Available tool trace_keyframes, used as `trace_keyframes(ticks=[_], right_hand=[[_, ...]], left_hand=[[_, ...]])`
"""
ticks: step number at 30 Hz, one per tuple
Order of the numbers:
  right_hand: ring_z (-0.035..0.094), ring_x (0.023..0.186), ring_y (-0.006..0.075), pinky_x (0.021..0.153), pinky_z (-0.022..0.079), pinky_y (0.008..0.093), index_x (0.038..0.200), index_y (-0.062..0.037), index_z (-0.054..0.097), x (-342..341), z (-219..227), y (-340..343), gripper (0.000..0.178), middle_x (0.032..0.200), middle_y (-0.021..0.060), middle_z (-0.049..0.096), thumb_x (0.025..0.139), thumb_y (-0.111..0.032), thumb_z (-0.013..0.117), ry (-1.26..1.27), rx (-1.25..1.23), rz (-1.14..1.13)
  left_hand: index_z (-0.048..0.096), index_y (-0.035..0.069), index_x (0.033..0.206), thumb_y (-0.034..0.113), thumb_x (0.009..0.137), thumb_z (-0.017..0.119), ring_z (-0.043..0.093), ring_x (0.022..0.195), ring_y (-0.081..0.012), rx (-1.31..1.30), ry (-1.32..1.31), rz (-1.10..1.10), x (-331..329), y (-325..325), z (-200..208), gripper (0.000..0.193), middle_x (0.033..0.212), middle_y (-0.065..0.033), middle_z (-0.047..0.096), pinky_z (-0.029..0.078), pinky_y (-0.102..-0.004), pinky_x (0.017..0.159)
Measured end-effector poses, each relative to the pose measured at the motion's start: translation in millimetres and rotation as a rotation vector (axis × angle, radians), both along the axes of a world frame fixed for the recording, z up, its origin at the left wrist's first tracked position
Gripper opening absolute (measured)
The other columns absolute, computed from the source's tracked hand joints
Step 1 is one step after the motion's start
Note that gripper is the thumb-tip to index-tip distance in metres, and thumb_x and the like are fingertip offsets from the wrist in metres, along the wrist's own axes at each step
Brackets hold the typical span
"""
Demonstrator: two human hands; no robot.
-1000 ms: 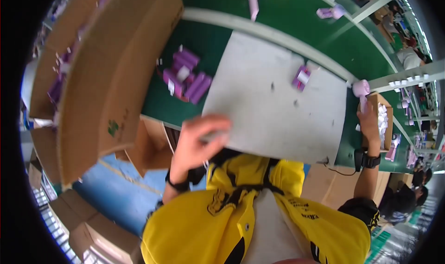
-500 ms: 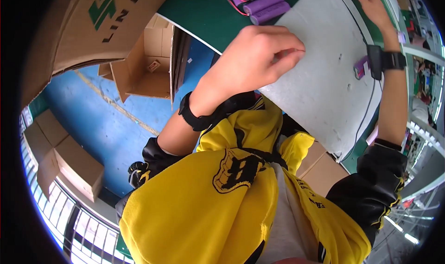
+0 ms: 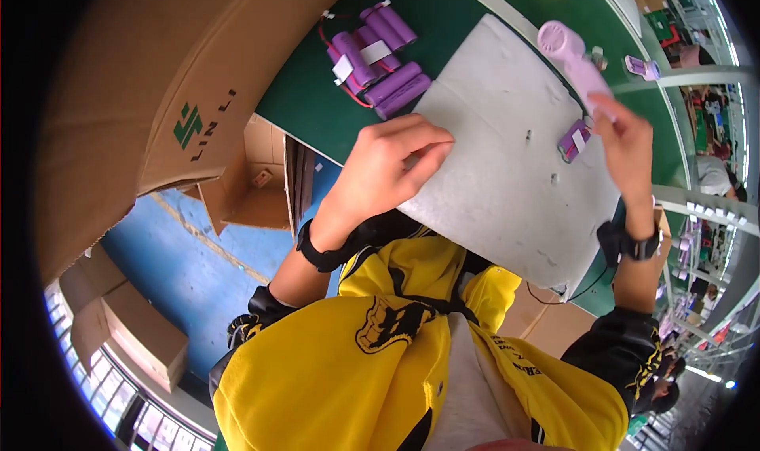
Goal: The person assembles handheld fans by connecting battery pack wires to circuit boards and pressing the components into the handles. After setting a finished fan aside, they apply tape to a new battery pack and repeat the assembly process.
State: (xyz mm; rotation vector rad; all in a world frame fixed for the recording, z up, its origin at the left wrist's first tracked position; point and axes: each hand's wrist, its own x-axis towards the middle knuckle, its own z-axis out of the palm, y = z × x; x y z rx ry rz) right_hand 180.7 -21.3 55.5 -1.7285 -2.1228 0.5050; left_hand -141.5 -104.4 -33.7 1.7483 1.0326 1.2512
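My left hand point(image 3: 400, 162) is closed in a pinch over the left edge of a grey-white board point(image 3: 499, 158). Whatever its fingertips hold, if anything, cannot be made out. At the board's right edge is my right hand point(image 3: 629, 146), slightly blurred, fingers curled by the lower end of a pink handheld fan point(image 3: 582, 67). Whether they grip the fan is unclear. Close to that hand, a small purple battery pack point(image 3: 573, 140) with a white tab lies on the board. Several purple cylindrical battery cells point(image 3: 400, 87) with red wires and white tabs lie beyond my left hand.
A green work surface point(image 3: 305, 95) lies under the board. Big cardboard boxes point(image 3: 214, 79) stand at the left, with an opened carton point(image 3: 257, 194) below on the blue floor point(image 3: 190, 253). A pink-purple item point(image 3: 641, 68) sits at the far right, near a metal frame.
My right hand has come back from the fan's far end to its near end, beside the small battery pack. The view has shifted, showing more of the tabletop. My left hand keeps its pinch.
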Motion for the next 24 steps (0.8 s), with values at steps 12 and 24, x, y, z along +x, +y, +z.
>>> trace_keyframes(ticks=[12,24], right_hand=[[0.061,0.060,0.0242,0.055,0.049,0.0315,0.107,-0.0023,0.067,-19.9,-29.1,-92.3,0.034,0.076,0.0123,0.066,0.074,0.004,0.071,0.087,0.535,0.137],[0.054,0.067,0.0198,0.057,0.045,0.0337,0.099,-0.0075,0.068,44.9,-17.2,-135.0,0.038,0.077,0.0019,0.059,0.062,-0.005,0.077,-0.407,0.635,0.165]], left_hand=[[0.065,0.009,0.115,0.007,0.074,0.074,0.049,0.114,-0.0324,0.211,0.855,0.391,-17.6,21.0,17.9,0.042,0.121,-0.0095,0.056,0.040,-0.0428,0.095],[0.060,0.009,0.124,0.020,0.086,0.069,0.060,0.100,-0.0341,0.074,0.641,-0.453,39.9,45.3,87.0,0.041,0.118,-0.0135,0.062,0.048,-0.0379,0.087]])
